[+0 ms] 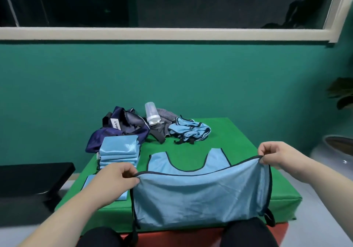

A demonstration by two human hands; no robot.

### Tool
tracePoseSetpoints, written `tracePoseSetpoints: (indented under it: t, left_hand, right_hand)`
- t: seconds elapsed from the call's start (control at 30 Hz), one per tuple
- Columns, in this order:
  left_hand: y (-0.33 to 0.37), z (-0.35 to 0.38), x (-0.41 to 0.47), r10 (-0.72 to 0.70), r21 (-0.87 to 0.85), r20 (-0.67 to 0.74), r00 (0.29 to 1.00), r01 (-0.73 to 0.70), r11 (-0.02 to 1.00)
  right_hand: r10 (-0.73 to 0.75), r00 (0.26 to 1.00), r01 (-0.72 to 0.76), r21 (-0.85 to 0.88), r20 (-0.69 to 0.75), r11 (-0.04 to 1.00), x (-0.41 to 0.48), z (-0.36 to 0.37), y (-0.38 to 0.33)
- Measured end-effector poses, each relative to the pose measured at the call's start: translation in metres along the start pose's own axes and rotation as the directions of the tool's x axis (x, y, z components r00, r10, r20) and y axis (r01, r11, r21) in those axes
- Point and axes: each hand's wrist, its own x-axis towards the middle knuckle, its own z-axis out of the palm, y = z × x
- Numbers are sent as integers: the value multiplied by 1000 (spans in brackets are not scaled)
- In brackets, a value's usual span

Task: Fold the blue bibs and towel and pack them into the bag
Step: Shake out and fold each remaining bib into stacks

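A light blue bib [200, 195] with dark trim is stretched over the front of the green mat [238, 141]. My left hand [118, 178] pinches its lifted edge at the left corner, and my right hand [275, 155] pinches the same edge at the right corner. The bib's neck end lies flat on the mat, farther back. A stack of folded blue bibs [119, 151] sits at the mat's left, with another folded blue piece [91, 183] beneath my left hand. Behind the stack lies the dark navy bag [122, 128]. A heap of unfolded blue bibs [190, 130] lies at the back.
A clear plastic bottle [151, 116] stands on grey cloth [164, 124] at the back, against the teal wall. A black bench [34, 178] is to the left of the mat. My knees show at the bottom edge. A dark bowl [340, 144] sits at the far right.
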Motion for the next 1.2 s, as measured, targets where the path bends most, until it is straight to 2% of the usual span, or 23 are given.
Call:
tracePoseSetpoints:
  t: [0.4, 0.67, 0.8, 0.9, 1.07, 1.2]
  left_hand:
    - [-19, 40, 86, -73, 44, -131, 989, 79, 996]
    - [-30, 84, 185, -46, 60, -313, 949, 68, 996]
    - [-54, 113, 238, -36, 199, -246, 969, 87, 976]
    - [-75, 134, 266, -87, 308, -156, 984, 133, 942]
    - [-91, 152, 286, -114, 439, -32, 993, 116, 891]
    - [-90, 151, 285, -37, 359, -65, 997, 58, 931]
  right_hand:
    - [85, 972, -102, -69, -217, 992, 93, 28, 45]
    - [123, 860, -186, -80, -496, 979, 190, 57, 75]
    - [159, 857, -275, -175, -489, 945, 241, 72, 98]
    - [202, 873, -329, -230, -443, 916, 269, 85, 124]
    - [192, 896, -341, -343, -400, 875, 290, 98, 155]
    - [148, 904, -312, -380, -402, 871, 286, 104, 169]
